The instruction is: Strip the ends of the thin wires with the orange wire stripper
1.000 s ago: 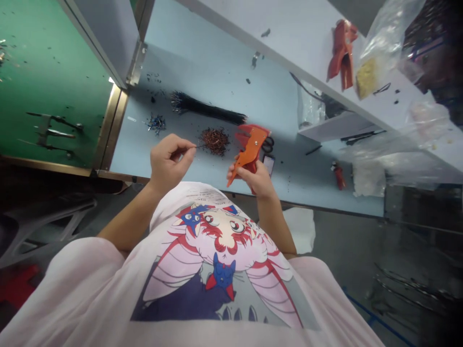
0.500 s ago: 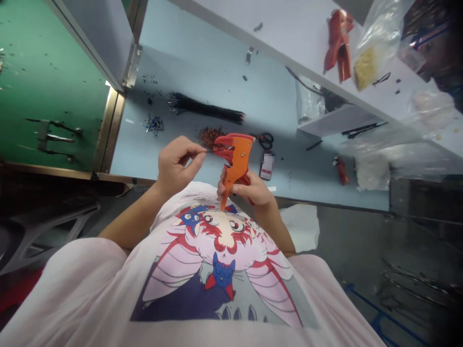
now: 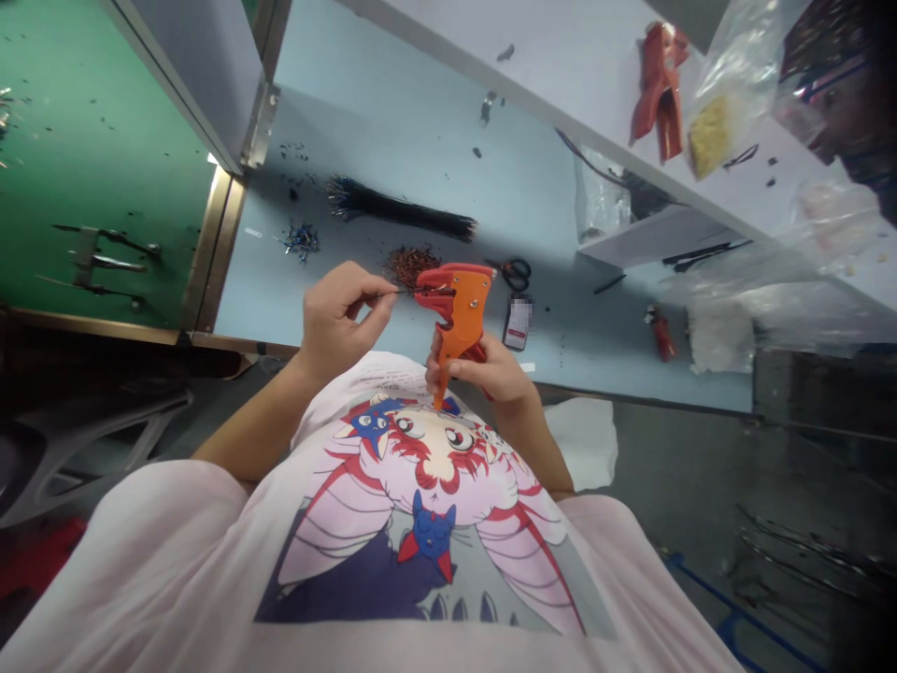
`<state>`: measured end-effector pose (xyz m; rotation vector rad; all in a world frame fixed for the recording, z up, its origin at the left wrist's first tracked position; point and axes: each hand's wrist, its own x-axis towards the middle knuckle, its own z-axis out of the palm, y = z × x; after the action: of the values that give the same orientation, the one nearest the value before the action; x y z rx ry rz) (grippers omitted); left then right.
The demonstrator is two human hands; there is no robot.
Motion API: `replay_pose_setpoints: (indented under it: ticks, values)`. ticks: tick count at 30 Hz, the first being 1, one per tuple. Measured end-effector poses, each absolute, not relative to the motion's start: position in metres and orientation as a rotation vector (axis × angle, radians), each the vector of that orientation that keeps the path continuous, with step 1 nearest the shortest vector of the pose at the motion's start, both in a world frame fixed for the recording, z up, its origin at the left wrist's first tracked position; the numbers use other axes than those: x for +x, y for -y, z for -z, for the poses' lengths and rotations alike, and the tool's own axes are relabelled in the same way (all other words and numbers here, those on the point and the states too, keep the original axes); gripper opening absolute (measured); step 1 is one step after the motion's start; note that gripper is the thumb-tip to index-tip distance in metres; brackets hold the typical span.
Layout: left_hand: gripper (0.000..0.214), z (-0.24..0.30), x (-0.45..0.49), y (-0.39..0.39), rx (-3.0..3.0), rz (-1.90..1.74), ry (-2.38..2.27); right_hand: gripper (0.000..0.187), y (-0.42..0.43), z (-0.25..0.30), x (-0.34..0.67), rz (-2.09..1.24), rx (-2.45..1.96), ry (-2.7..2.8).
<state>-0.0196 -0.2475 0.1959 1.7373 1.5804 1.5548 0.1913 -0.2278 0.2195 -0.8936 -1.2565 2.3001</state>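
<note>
My right hand (image 3: 494, 367) is wrapped round the handles of an orange and red wire stripper (image 3: 466, 304), held in front of my shirt with its jaws facing left. Between thumb and forefinger, my left hand (image 3: 347, 316) pinches a thin dark wire (image 3: 402, 291) whose end reaches the stripper's red jaws. Just behind the jaws lies a heap of small copper-coloured pieces (image 3: 412, 265). Further back, a bundle of black wires (image 3: 413, 213) rests on the blue table (image 3: 392, 121). How far the wire goes into the jaws is hard to see.
Black-handled scissors (image 3: 515, 273) and a phone (image 3: 519, 322) lie right of the stripper. A small pile of blue and silver bits (image 3: 301, 240) is at the left. Another red tool (image 3: 660, 89) sits on the white shelf (image 3: 561, 75) beside plastic bags (image 3: 739, 65).
The left hand has shifted slightly left, and more of the dark wire shows between its fingertips and the jaws. The stripper has tilted a little in the right hand.
</note>
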Motion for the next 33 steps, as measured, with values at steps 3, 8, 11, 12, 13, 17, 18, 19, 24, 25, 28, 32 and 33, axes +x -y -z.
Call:
replay_pose_setpoints:
  ticks: [3, 8, 11, 12, 13, 17, 18, 19, 24, 25, 28, 32, 33]
  values:
    - [0.005, -0.196, -0.02, 0.247, 1.77, -1.543, -1.585, 0.029, 0.228, -0.221, 0.192, -2.301, -0.896, 1.258]
    - [0.005, -0.196, -0.021, 0.247, 1.798, -1.511, -1.617, 0.03, 0.228, -0.221, 0.194, -2.279, -0.92, 1.298]
    - [0.005, -0.196, -0.021, 0.247, 1.807, -1.501, -1.616, 0.03, 0.228, -0.22, 0.194, -2.27, -0.922, 1.316]
    - [0.005, -0.196, -0.021, 0.247, 1.809, -1.501, -1.613, 0.03, 0.227, -0.22, 0.193, -2.271, -0.92, 1.324]
    - [0.005, -0.196, -0.021, 0.247, 1.811, -1.502, -1.61, 0.03, 0.227, -0.22, 0.193, -2.27, -0.922, 1.331]
    - [0.006, -0.196, -0.021, 0.247, 1.817, -1.501, -1.603, 0.027, 0.227, -0.219, 0.192, -2.245, -0.944, 1.346]
    - [0.006, -0.196, -0.021, 0.247, 1.817, -1.503, -1.602, 0.026, 0.227, -0.22, 0.191, -2.24, -0.946, 1.355]
    - [0.006, -0.196, -0.021, 0.247, 1.816, -1.508, -1.599, 0.025, 0.227, -0.22, 0.191, -2.237, -0.946, 1.366]
    - [0.005, -0.196, -0.021, 0.246, 1.841, -1.481, -1.592, 0.022, 0.23, -0.216, 0.187, -2.173, -0.987, 1.397]
    - [0.005, -0.196, -0.021, 0.246, 1.85, -1.464, -1.6, 0.023, 0.23, -0.215, 0.187, -2.167, -1.01, 1.377]
    - [0.005, -0.194, -0.021, 0.245, 1.865, -1.435, -1.615, 0.028, 0.229, -0.211, 0.189, -2.198, -1.038, 1.314]
    - [0.005, -0.192, -0.023, 0.246, 1.835, -1.47, -1.629, 0.043, 0.227, -0.209, 0.196, -2.299, -0.917, 1.294]
    - [0.005, -0.192, -0.023, 0.246, 1.835, -1.489, -1.632, 0.05, 0.226, -0.209, 0.198, -2.297, -0.891, 1.282]
